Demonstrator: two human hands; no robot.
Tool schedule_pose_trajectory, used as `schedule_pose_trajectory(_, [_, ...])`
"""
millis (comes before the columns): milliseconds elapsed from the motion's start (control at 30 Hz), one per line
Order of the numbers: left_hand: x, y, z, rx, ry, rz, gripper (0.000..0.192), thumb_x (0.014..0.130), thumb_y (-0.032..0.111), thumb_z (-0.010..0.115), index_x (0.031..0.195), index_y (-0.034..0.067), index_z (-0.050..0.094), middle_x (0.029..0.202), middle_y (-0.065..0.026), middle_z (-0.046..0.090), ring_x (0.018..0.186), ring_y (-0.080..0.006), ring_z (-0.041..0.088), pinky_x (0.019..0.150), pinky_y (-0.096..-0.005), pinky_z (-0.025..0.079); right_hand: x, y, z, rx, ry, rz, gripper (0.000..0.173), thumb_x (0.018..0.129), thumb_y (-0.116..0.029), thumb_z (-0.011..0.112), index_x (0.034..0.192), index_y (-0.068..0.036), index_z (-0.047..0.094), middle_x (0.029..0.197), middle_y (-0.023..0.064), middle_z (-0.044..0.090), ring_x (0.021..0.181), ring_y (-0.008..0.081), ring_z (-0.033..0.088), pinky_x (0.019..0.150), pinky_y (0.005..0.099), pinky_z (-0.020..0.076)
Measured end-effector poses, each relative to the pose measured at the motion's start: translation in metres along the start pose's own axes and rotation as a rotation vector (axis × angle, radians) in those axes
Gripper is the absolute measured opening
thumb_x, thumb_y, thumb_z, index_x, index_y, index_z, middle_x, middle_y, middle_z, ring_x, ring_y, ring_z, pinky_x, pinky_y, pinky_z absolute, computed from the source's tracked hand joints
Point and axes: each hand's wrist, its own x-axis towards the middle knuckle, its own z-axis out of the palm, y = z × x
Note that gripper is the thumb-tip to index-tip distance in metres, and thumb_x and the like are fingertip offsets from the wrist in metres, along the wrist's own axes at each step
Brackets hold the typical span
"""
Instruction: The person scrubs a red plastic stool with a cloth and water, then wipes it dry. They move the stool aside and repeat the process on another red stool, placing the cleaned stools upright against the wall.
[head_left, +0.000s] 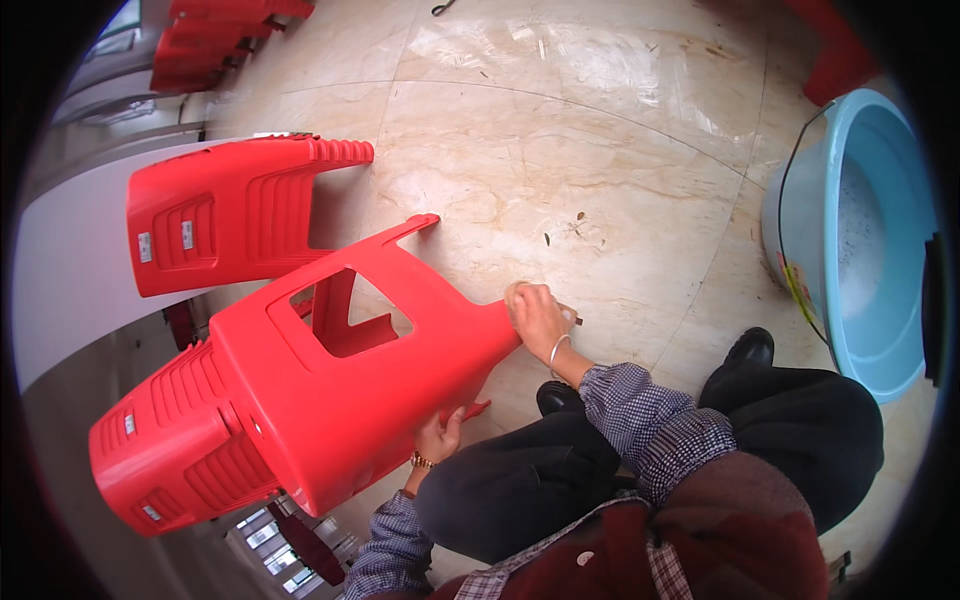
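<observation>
A red plastic stool (352, 390) lies tilted before me, with a four-sided opening through the face turned upward. My left hand (441, 436) grips its near lower side, thumb showing and the other fingers partly hidden behind the plastic. At the end of the leg pointing right, my right hand (538, 319) is closed around a tan tool (570, 311). Most of that tool is covered by my fingers, so its exact kind cannot be told. It sits against the leg.
Nested red stools (225, 217) lie beyond the held one, and another stack (172, 450) is at left. To the right stands a light blue plastic bucket (832, 225) holding foamy water. Dark bits are scattered on the marble-patterned tile floor (600, 150). More red stools (210, 45) are at the far left.
</observation>
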Motion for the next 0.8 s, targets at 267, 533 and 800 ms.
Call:
schedule_pose_trajectory(267, [0.003, -0.012, -0.001, 0.117, 0.044, 0.159, 0.023, 0.087, 0.017, 0.069, 0.100, -0.002, 0.065, 0.081, -0.0110, 0.067, 0.061, -0.0150, 0.060, 0.050, -0.0283, 0.046, 0.002, -0.071, -0.008, 0.551, -0.211, -0.098, 0.022, 0.087, -0.023, 0.066, 0.097, -0.003, 0.065, 0.100, 0.0122, 0.064, 0.093, 0.0287, 0.063, 0.080, 0.0346, 0.0499])
schedule_pose_trajectory(533, [0.003, 0.004, -0.008, 0.129, -0.112, -0.009, 0.024, 0.090, 0.020, 0.062, 0.106, 0.003, 0.063, 0.088, -0.0170, 0.068, 0.079, -0.0356, 0.066, 0.067, -0.0412, 0.052, 0.017, -0.195, -0.021, 0.497, -0.326, -0.395, 0.019, 0.088, -0.028, 0.063, 0.093, -0.010, 0.066, 0.098, 0.0060, 0.065, 0.084, 0.0269, 0.064, 0.071, 0.0330, 0.0511])
schedule_pose_trajectory(800, [0.005, 0.001, -0.006, 0.125, -0.085, 0.112, 0.023, 0.093, 0.021, 0.060, 0.103, 0.000, 0.061, 0.081, -0.0120, 0.070, 0.072, -0.0276, 0.069, 0.064, -0.0371, 0.052, 0.051, -0.139, -0.016, 0.368, -0.424, -0.532, 0.020, 0.089, -0.024, 0.060, 0.093, -0.006, 0.066, 0.098, 0.0090, 0.066, 0.093, 0.0259, 0.058, 0.084, 0.0368, 0.0440])
